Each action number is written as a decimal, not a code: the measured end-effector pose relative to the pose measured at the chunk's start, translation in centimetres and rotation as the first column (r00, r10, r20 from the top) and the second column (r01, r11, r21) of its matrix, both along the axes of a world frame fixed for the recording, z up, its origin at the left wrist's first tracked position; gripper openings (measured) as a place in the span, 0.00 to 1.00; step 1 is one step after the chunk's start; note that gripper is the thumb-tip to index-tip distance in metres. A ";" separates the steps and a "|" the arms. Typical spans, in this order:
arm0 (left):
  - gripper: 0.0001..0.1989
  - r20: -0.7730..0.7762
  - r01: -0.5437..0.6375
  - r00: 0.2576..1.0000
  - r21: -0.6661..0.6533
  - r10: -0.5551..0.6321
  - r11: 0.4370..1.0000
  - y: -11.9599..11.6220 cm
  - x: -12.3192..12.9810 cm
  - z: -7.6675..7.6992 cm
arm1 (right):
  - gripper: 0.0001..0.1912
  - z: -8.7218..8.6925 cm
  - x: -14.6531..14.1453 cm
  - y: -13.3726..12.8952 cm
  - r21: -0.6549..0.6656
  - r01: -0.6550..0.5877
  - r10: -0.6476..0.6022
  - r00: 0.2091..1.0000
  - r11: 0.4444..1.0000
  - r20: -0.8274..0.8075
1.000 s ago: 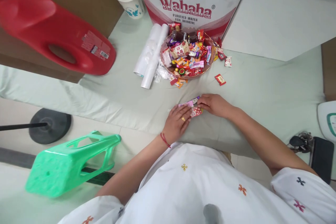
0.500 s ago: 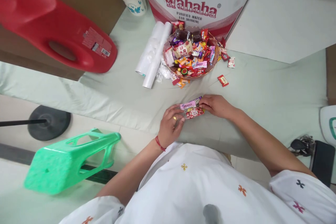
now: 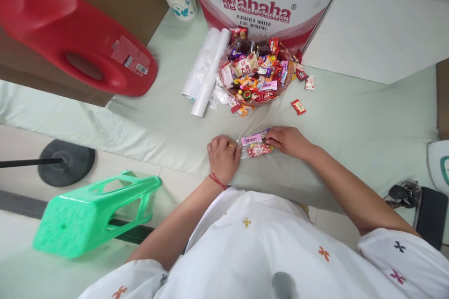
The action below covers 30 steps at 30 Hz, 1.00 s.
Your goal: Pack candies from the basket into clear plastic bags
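Pale table (image 3: 358, 117), big box (image 3: 259, 0) at the far side, bowl of sweets (image 3: 286, 86) just in front of it! Near edge: left hand (image 3: 224, 159), fingers curled together, grip impossible to tell; right hand (image 3: 288, 140), fingers clamped on the right end of the sweet bag (image 3: 258, 149), which lies between the two.

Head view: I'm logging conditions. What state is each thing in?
Clear bag, holding wrapped candies; sealed or not, unclear
Left hand, curled at the bag's left end
Right hand, pinching the bag's right end
Candy bowl, heaped full
Paper cup, upright, lidless
Plastic rolls, lying side by side
Loose red candy, wrapped
Red jug, open or closed unclear
Green stool, unoccupied
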State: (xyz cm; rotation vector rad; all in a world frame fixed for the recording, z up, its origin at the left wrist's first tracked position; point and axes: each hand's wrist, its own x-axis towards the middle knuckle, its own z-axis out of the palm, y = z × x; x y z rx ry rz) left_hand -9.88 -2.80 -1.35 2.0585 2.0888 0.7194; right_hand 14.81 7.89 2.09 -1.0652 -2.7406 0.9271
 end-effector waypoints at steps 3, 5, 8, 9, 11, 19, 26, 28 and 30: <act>0.10 -0.038 0.170 0.985 0.096 -0.167 0.981 0.2 0.0 -0.1 | 0.12 0.0 -0.1 -0.1 0.022 -0.007 0.006 1.000 1.000 0.028; 0.20 -0.063 0.387 0.922 0.079 -0.383 0.919 0.6 -0.1 0.1 | 0.12 -0.2 -0.1 0.0 0.027 -0.012 0.012 1.000 1.000 0.024; 0.27 -0.082 0.577 0.813 -0.025 -0.576 0.817 1.2 -0.4 0.4 | 0.13 -0.4 0.4 0.6 0.026 -0.018 0.019 1.000 0.999 -0.016; 0.29 -0.088 0.587 0.803 -0.045 -0.589 0.808 1.3 -0.5 0.5 | 0.13 -0.4 0.7 0.9 0.030 -0.013 0.013 1.000 0.999 -0.025; 0.31 -0.104 0.581 0.805 -0.055 -0.583 0.812 1.5 -0.6 0.4 | 0.13 -0.2 1.7 1.8 0.059 0.026 -0.024 0.999 0.998 -0.023; 0.33 -0.073 0.578 0.810 -0.068 -0.582 0.813 1.4 -0.6 0.1 | 0.20 1.5 4.8 2.0 -0.051 0.178 -0.185 0.958 0.983 -0.220; 0.34 -0.085 0.578 0.808 -0.068 -0.582 0.813 1.5 -0.7 0.0 | 0.11 2.4 4.9 0.8 -0.108 0.096 -0.121 0.960 0.989 -0.251; 0.34 -0.090 0.581 0.807 -0.060 -0.584 0.812 1.5 -0.6 0.0 | 0.13 3.1 5.6 1.0 -0.231 0.174 -0.229 0.943 0.957 -0.240; 0.34 -0.095 0.580 0.808 -0.052 -0.582 0.813 1.5 -0.6 -0.1 | 0.17 3.4 6.3 1.3 -0.377 0.255 -0.339 0.924 0.890 -0.175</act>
